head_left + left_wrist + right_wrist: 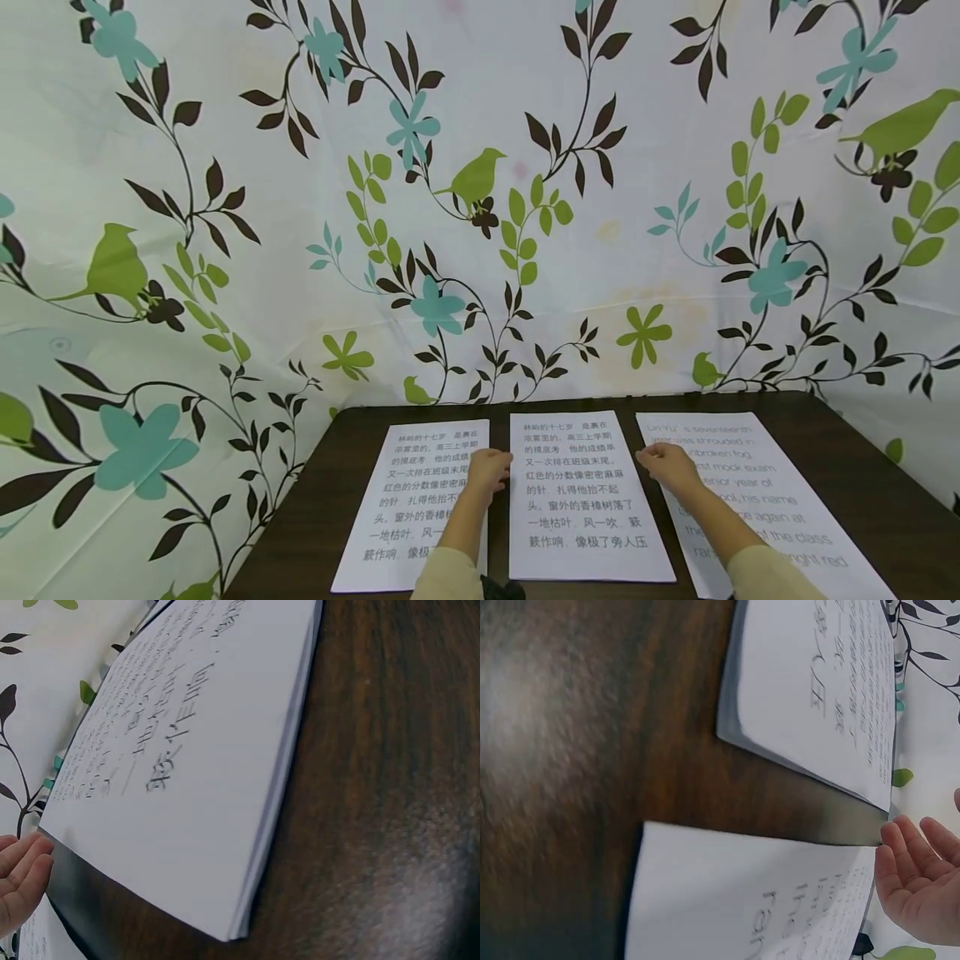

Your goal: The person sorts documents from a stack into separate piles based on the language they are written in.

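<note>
Three stacks of printed white sheets lie side by side on a dark wooden table. My left hand [489,469] is at the left edge of the middle stack [573,558], over the gap beside the left stack [420,446]. In the left wrist view the left hand [22,881] has extended fingers near a corner of the middle stack [217,847]. My right hand [670,465] hovers by the right stack's left edge [780,492], toward the middle stack. Its fingers are loosely bent in the right wrist view, where the right hand [922,885] grips nothing visible.
The dark table [300,533] shows between and around the stacks. Behind it hangs a white cloth [262,183] printed with leaves, flowers and green birds. The left and middle stacks carry Chinese text, the right one English.
</note>
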Action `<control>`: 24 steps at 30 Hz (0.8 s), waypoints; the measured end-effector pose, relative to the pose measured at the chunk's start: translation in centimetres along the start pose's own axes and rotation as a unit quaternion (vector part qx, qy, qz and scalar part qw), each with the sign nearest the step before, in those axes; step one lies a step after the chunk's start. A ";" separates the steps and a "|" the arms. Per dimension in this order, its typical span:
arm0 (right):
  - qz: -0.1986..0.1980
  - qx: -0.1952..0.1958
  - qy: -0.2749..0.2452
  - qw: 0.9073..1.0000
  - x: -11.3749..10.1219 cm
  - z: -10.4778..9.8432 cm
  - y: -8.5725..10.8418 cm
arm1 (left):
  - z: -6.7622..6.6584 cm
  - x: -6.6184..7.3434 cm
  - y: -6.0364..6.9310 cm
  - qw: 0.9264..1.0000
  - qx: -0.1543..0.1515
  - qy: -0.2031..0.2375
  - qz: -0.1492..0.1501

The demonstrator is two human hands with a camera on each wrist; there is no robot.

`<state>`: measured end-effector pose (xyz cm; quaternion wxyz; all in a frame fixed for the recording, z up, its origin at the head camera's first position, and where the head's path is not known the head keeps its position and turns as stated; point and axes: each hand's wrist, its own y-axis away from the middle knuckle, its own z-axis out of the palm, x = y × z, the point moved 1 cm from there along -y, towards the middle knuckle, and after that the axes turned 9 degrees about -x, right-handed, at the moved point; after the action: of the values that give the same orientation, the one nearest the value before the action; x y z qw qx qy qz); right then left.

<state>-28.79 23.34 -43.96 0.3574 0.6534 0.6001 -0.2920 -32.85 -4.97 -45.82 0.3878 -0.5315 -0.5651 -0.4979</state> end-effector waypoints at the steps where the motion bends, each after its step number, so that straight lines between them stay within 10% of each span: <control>1: 0.004 -0.001 -0.002 1.000 0.0 0.1 0.0 | 0.1 -0.1 0.0 1.000 0.001 -0.004 0.000; 24: 0.021 -0.011 -0.009 1.000 0.5 1.6 0.2 | 0.5 -0.7 0.4 0.999 0.012 -0.030 0.023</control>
<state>-28.44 22.31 -45.20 0.3757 0.6593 0.5861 -0.2839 -32.29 -4.65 -46.51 0.3881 -0.5550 -0.5697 -0.4657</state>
